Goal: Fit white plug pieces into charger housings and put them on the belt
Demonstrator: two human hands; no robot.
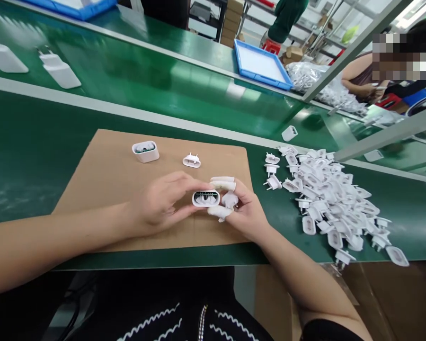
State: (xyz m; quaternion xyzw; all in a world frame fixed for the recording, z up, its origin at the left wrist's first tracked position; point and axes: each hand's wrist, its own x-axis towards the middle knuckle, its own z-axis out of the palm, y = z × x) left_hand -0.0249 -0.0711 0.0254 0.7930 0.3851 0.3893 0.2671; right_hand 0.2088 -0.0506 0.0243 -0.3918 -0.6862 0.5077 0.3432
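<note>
In the head view, a white oval charger housing (206,198) is held above the cardboard, its open end facing me with green and white parts inside. My left hand (163,201) pinches its left end between thumb and forefinger. White coverings wrap the fingertips of my right hand (243,208), which grips the housing from the right. Beyond my hands, a white plug cap with two pins (191,161) lies on the cardboard sheet (110,180). A second open housing (146,151) rests to its left, green board edges showing inside.
A heap of white plug caps (326,189) covers the green table (277,227) on the right. Behind a pale rail (128,111) are more white chargers (61,71) and a blue tray (262,64). A metal post (386,116) slants at right; another person (362,76) sits beyond.
</note>
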